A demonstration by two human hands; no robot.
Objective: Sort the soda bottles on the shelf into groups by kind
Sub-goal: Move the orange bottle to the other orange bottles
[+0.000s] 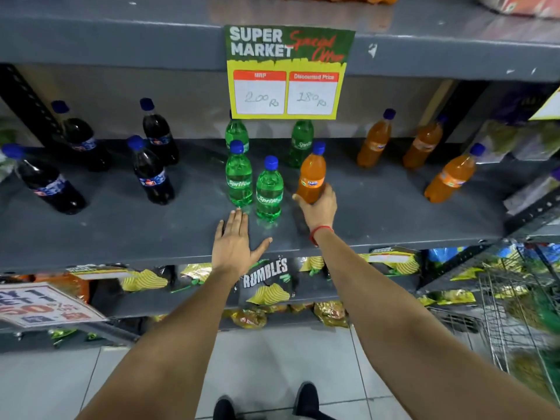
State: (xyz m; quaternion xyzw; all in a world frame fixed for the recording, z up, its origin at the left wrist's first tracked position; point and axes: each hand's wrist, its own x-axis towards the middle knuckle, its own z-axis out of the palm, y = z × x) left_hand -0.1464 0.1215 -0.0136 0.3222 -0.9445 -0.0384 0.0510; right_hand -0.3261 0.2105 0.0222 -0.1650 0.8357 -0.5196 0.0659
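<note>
Bare shelf (378, 207) between green bottles (269, 189), orange bottles (448, 177)

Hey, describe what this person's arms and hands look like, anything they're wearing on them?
Both arms are bare, with no sleeves in view and no gloves. The right hand has a thin red thread band tied around its wrist. The left hand and its wrist carry nothing: no watch, ring or band that shows.

Rear green bottles' (237, 131) caps behind the price sign (286, 72); trolley (515, 298) blurred.
</note>
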